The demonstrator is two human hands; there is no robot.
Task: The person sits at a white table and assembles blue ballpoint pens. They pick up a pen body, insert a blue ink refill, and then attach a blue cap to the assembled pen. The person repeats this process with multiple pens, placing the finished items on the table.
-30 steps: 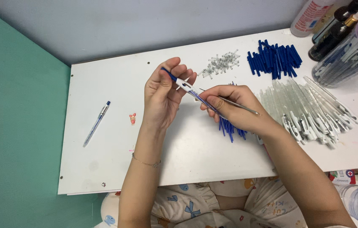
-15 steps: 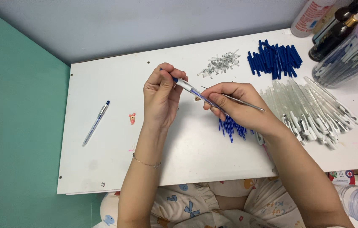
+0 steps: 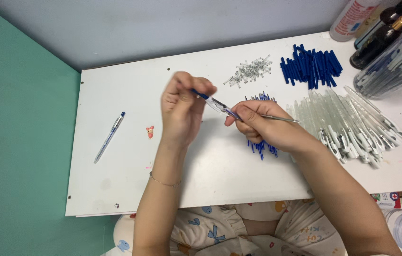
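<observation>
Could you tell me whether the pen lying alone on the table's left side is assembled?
Assembled: the pen shows a clear barrel with a blue tip fitted.

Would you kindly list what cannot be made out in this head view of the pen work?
- Pen: its blue end sits inside the left hand, its middle under the right hand.
- Refills: mostly covered by the right hand.
- Springs: too small to count.
- Jar: cut off by the right edge.
- Bottles: cut off by the top edge.

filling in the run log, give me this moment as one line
left hand: pinches blue end of pen | right hand: grips pen barrel | table: finished pen lies left, clear barrels piled right
</observation>
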